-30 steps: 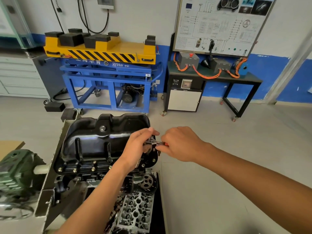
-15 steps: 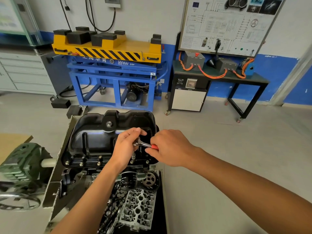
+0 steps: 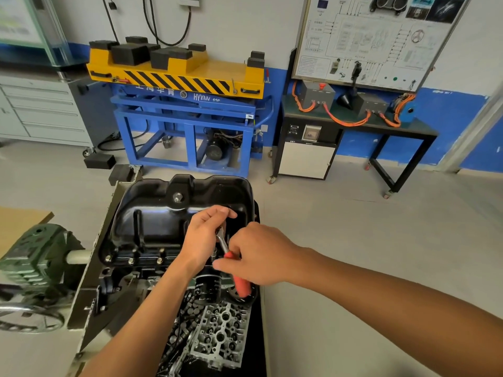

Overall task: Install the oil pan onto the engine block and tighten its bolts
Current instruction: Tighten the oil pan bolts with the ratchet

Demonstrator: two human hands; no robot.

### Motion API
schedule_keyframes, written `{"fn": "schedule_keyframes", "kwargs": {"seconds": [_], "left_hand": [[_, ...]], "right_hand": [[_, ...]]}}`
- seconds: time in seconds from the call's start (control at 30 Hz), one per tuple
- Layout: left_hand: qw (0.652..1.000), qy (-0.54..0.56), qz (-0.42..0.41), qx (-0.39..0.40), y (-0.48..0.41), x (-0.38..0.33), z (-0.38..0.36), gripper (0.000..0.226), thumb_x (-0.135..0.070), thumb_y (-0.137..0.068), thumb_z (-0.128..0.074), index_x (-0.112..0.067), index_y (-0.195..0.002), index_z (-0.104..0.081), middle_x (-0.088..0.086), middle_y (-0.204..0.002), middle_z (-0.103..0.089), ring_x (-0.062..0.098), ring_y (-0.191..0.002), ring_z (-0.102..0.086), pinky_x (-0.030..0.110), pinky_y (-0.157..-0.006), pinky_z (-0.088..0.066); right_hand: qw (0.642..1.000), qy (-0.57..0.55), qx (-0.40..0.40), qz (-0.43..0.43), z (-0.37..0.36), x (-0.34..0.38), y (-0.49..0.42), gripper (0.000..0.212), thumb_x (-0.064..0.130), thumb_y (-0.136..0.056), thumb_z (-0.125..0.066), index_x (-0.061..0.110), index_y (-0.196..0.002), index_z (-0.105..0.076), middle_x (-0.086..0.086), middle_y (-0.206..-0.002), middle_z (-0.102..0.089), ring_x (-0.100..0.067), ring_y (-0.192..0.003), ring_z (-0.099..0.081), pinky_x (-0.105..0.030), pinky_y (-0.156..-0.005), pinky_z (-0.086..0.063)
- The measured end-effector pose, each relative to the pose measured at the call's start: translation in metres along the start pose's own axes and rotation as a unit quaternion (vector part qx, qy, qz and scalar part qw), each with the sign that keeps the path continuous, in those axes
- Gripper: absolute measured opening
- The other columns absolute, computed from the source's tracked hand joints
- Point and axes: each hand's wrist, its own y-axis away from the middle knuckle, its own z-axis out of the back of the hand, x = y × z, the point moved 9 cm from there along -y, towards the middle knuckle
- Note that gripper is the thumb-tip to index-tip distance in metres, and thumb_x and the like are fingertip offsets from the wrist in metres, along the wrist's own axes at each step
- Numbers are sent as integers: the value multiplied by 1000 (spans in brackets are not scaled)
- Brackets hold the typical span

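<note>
Perhaps "HYXNV" on blue lift frame [image 3: 223, 104]

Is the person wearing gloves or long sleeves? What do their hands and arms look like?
No gloves. The left hand and the right hand are both bare, with no rings that show. The left forearm and the right forearm are bare too: no sleeves, watch or bracelet anywhere up to the picture's edge.

A yellow-topped blue lift cart [image 3: 187, 110] stands beside a black desk [image 3: 362, 123] carrying orange cables [image 3: 345, 119], under a wiring board [image 3: 375, 39].
</note>
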Motion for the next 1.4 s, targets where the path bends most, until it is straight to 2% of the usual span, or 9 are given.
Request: {"fn": "schedule_keyframes", "kwargs": {"seconds": [0.17,0.5,0.63,0.83,0.97,1.1,1.23,1.3,1.4], "left_hand": [[998,-21,-15,53,-1,-7,-12,24,-5,-101,-51,-8,-88,-71,-16,-69,-66,-4,-62,-56,12,-66,-43],[990,37,49,126,2,2,-20,33,-9,-103,-46,-11,-83,-72,-8,-49,-47,4,-43,-38,14,-45,-35],[988,23,50,143,4,1,-22,27,-5,-102,-43,-5,-89,-67,-9,-52,-56,3,-45,-46,13,-47,-39],[990,16,57,131,0,6,-15,25,-17,-97,-50,-17,-86,-73,2,-57,-43,10,-51,-40,21,-50,-30],[990,-13,64,128,-1,10,-11,23,-32,-86,-55,-21,-92,-74,4,-70,-53,12,-62,-47,21,-56,-36],[985,53,41,156,-1,5,-19,21,-25,-91,-54,-23,-93,-74,9,-61,-47,8,-44,-35,17,-46,-30],[988,72,27,134,-4,7,-15,24,-25,-91,-53,-24,-105,-72,-3,-51,-33,10,-42,-25,19,-44,-24],[989,68,24,131,-3,8,-14,31,-27,-92,-53,-21,-119,-67,-5,-50,-32,10,-43,-25,19,-45,-25],[989,67,14,134,-1,7,-14,34,-29,-94,-53,-24,-125,-65,-7,-49,-33,9,-44,-25,18,-46,-26]], "right_hand": [[999,-44,13,-16,-7,7,-5,59,57,-90,-59,17,-48,-52,4,-41,-40,-12,-40,-36,-28,-49,-34],[984,-153,65,-59,-27,7,-7,60,50,-91,-63,12,-47,-50,0,-43,-39,-17,-42,-35,-36,-52,-38],[983,-142,102,-63,-25,-1,-3,58,50,-88,-66,12,-48,-50,2,-42,-38,-16,-42,-36,-32,-50,-36],[981,-62,174,-63,-6,-15,-9,50,44,-88,-71,9,-54,-61,-2,-48,-48,-9,-43,-38,-14,-44,-32],[973,50,219,-55,12,-20,-18,38,40,-89,-69,7,-71,-75,-2,-57,-68,-8,-59,-59,-22,-62,-50],[964,240,110,-8,43,-16,-40,20,30,-88,-69,20,-72,-61,3,-61,-53,-19,-61,-54,-24,-49,-30],[933,354,6,62,49,2,-45,37,7,-90,-55,20,-61,-36,2,-57,-33,-17,-47,-35,-25,-45,-18],[927,369,-6,62,48,0,-46,25,2,-89,-50,17,-69,-52,2,-57,-35,-19,-49,-41,-26,-44,-17],[931,359,-20,65,49,-5,-44,31,5,-94,-47,23,-111,-66,1,-74,-53,-20,-58,-45,-28,-45,-18]]}}
